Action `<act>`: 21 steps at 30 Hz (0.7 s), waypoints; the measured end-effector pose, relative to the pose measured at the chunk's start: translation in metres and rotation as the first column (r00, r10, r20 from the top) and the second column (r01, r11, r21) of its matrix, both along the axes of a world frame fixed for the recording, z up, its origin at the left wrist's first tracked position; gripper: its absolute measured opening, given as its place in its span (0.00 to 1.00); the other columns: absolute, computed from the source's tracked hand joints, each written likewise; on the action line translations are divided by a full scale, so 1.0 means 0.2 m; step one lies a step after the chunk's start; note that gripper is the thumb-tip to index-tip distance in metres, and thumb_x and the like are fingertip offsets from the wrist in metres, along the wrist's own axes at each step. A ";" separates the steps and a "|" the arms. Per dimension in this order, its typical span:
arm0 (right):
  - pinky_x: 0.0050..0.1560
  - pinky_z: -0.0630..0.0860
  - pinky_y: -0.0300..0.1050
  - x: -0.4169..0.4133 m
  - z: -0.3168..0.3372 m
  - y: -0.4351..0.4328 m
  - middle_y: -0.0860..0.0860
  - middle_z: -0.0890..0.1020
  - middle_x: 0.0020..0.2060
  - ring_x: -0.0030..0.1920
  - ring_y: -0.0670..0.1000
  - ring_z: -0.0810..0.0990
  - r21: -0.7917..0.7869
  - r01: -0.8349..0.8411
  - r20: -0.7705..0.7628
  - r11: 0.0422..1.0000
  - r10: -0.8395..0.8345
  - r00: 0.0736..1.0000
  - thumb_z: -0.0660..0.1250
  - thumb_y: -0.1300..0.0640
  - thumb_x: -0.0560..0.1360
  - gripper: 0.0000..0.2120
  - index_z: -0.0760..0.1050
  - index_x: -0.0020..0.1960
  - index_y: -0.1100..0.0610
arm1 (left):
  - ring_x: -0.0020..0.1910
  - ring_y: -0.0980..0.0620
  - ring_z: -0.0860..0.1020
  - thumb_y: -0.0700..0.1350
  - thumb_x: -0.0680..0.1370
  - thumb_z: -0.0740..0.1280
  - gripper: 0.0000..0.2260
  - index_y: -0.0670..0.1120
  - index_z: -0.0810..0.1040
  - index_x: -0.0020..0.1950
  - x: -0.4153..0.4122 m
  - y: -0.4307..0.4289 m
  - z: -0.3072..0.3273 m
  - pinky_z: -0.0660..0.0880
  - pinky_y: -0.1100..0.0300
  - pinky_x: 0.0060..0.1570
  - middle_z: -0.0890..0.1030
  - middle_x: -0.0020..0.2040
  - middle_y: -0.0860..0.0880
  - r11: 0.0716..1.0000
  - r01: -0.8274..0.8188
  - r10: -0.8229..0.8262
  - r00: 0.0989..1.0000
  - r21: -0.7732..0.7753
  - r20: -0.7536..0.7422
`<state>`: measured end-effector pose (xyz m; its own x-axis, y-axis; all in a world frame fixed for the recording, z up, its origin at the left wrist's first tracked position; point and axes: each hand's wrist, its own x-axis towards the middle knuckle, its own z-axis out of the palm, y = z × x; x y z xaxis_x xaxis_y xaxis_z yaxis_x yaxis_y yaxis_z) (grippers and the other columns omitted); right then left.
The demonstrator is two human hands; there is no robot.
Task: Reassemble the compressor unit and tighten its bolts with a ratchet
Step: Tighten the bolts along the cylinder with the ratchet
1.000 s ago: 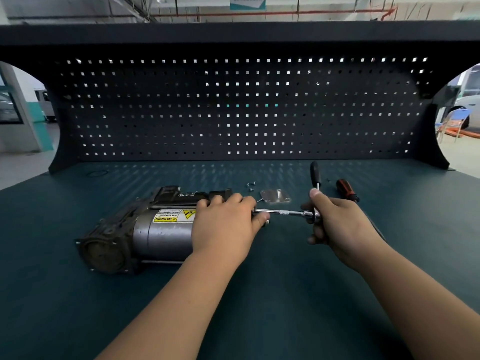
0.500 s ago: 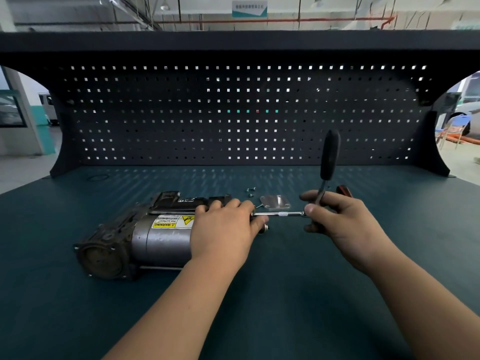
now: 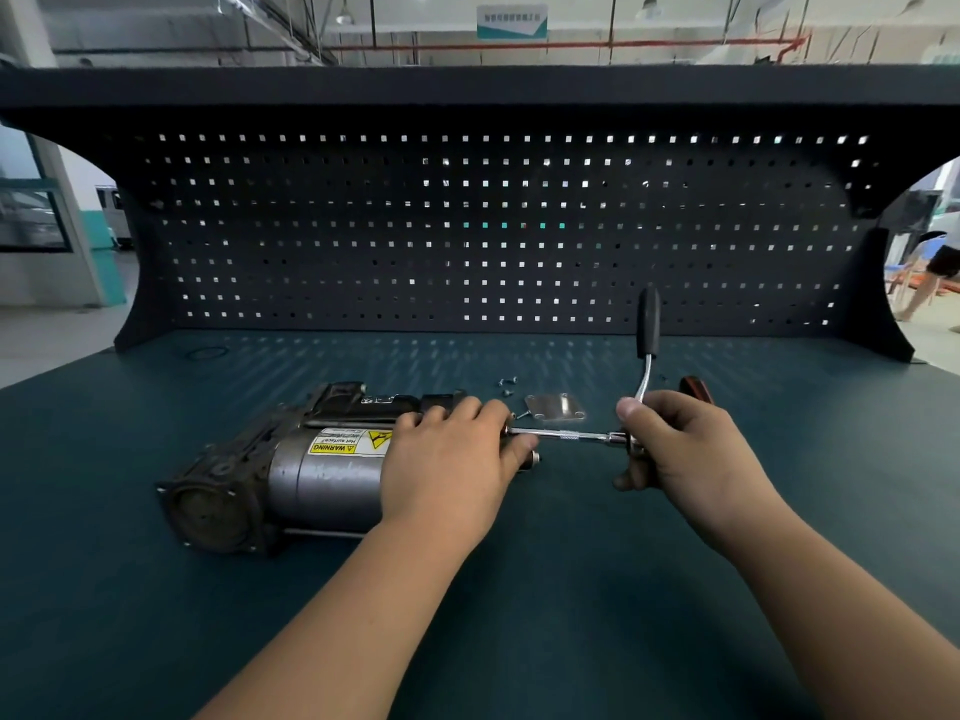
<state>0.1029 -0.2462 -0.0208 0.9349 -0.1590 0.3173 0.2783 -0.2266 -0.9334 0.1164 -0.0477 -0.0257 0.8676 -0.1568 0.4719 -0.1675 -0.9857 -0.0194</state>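
Squarely on the matte teal bench top (image 3: 571, 605) lies the compressor unit (image 3: 317, 475), a dull grey steel cylinder with a rough black cast end. The left hand (image 3: 447, 459) curls over its right end, gripping it. The right hand (image 3: 680, 444) wraps the ratchet (image 3: 648, 330) at its head, black handle upright. A slim chrome extension bar (image 3: 566, 435) spans the 2 hands. Behind it lie a flat metal plate (image 3: 553, 407) and small bolts (image 3: 506, 386).

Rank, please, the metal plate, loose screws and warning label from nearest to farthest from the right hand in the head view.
1. Metal plate, left of the right hand.
2. Loose screws, farther left, behind.
3. Warning label, on the compressor, far left.
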 end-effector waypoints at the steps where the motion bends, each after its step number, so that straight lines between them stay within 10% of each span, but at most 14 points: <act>1: 0.45 0.81 0.63 0.00 0.00 0.00 0.45 0.73 0.24 0.23 0.49 0.75 -0.014 0.010 -0.026 1.000 -0.010 1.000 0.67 0.50 0.76 0.15 0.77 0.41 0.63 | 0.57 0.49 0.73 0.66 0.78 0.48 0.20 0.57 0.70 0.59 0.00 0.00 0.00 0.63 0.53 0.54 0.75 0.57 0.56 1.000 0.002 -0.002 1.000 0.007 -0.012; 12: 0.41 0.79 0.57 -0.04 0.03 -0.02 0.46 0.78 0.27 0.25 0.52 0.80 -0.207 0.014 0.050 0.978 -0.003 0.999 0.67 0.51 0.75 0.03 0.79 0.44 0.44 | 0.58 0.48 0.72 0.66 0.79 0.48 0.20 0.56 0.71 0.58 0.01 0.00 0.01 0.62 0.52 0.54 0.76 0.57 0.55 1.000 -0.011 0.012 0.999 0.026 -0.047; 21: 0.47 0.78 0.43 -0.06 0.05 -0.04 0.45 0.84 0.37 0.38 0.48 0.84 -0.281 -0.065 0.064 0.958 0.087 0.994 0.72 0.63 0.72 0.14 0.82 0.43 0.42 | 0.57 0.48 0.72 0.66 0.79 0.48 0.20 0.56 0.71 0.58 0.02 -0.01 0.01 0.63 0.52 0.53 0.77 0.56 0.55 1.000 -0.023 0.023 0.999 0.018 -0.031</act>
<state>0.0910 -0.2537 -0.0101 0.9127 0.0159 0.4083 0.3713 -0.4495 -0.8125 0.1199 -0.0503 -0.0228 0.8852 -0.1443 0.4422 -0.1454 -0.9889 -0.0315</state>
